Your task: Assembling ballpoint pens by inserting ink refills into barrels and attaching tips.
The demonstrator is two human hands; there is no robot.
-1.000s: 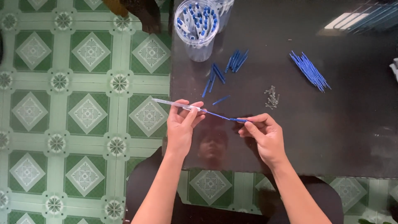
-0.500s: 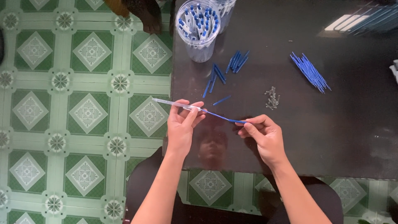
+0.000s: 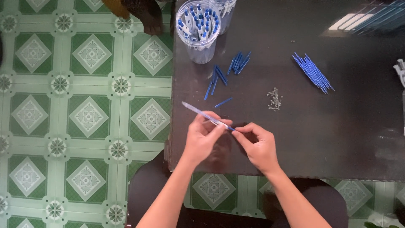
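Near the lower centre of the frame, the left hand (image 3: 201, 137) grips a clear pen barrel (image 3: 201, 113) between thumb and fingers, its free end pointing toward the upper left. The right hand (image 3: 258, 145) is closed in a pinch on a thin blue refill (image 3: 228, 126) where it meets the barrel's open end; the two hands sit close together, almost touching. To do this step well, keep the barrel steady, hold the refill in line with its axis, and push straight without bending. Above the hands on the dark table (image 3: 337, 139) lie loose blue parts (image 3: 228, 69), a small cluster of springs (image 3: 274, 99), and a bundle of refills (image 3: 313, 72). A clear cup of pens (image 3: 198, 30) stands at the top.
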